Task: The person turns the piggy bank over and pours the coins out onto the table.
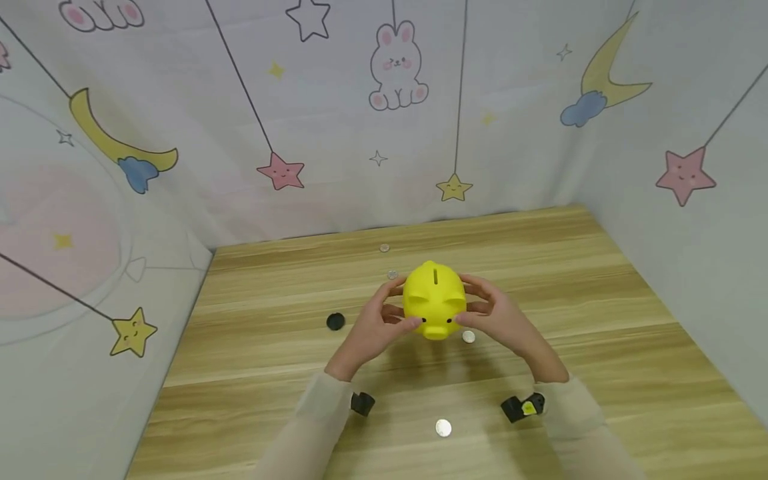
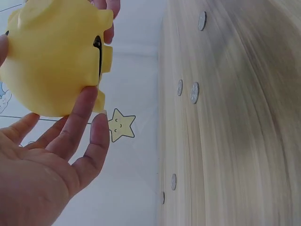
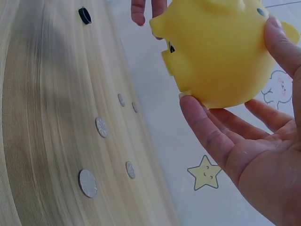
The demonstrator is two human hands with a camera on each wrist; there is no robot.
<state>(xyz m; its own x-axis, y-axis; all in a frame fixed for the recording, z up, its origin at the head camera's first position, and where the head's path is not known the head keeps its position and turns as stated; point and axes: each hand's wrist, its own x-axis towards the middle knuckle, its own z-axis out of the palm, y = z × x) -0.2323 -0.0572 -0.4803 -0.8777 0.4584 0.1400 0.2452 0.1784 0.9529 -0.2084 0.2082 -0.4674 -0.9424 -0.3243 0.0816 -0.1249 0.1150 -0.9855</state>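
Both hands hold a yellow piggy bank [image 1: 435,300] above the wooden table, its snout toward me and the coin slot in its back facing up. My left hand [image 1: 378,320] grips one side, thumb near an eye and fingers curved round the body. From the opposite side my right hand [image 1: 498,317] grips it the same way. On the pig's underside, a dark opening [image 2: 99,47] shows edge-on in the left wrist view. A round black plug [image 1: 335,321] lies on the table left of my left hand.
Several silver coins lie scattered: one coin [image 1: 443,427] near the front, another coin [image 1: 469,337] by the pig, and others behind, such as the coin [image 1: 385,247] toward the back edge. Printed cloth walls [image 1: 336,133] enclose the wooden table [image 1: 252,387] at back and sides.
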